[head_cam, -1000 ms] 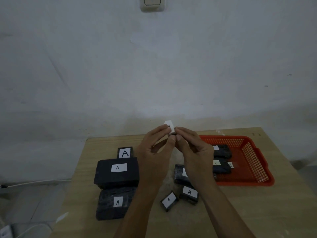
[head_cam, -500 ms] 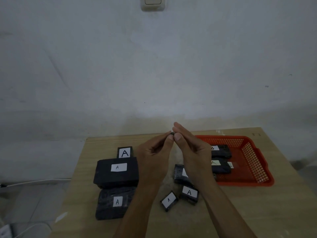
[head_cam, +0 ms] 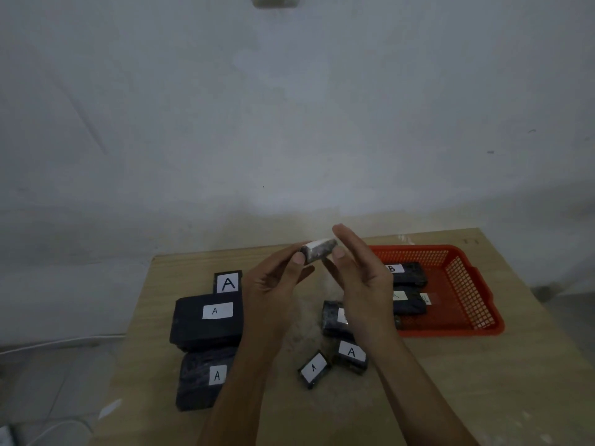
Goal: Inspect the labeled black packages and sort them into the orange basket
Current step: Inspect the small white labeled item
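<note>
A small black package (head_cam: 318, 251) with a white label on its top edge is held up above the table between my left hand (head_cam: 277, 284) and my right hand (head_cam: 357, 275), fingertips pinching its two ends. The orange basket (head_cam: 467, 284) sits at the right and holds a package marked B (head_cam: 407, 272) and a second package (head_cam: 409, 304) below it. On the table lie black packages marked A: a large one (head_cam: 207, 320), another large one (head_cam: 203, 378), a small upright one (head_cam: 228, 281), and two small ones (head_cam: 314, 368) (head_cam: 351, 354). Another package (head_cam: 335, 317) is partly hidden by my right wrist.
The wooden table (head_cam: 483, 381) stands against a pale wall. A wall switch (head_cam: 275, 0) shows at the top edge. A white cable (head_cam: 64, 341) runs along the floor at the left. A paper scrap (head_cam: 109, 408) lies by the table's left edge.
The small package has turned in my fingers from end-on to sideways, so its dark side now shows. Both hands stay raised in about the same place.
</note>
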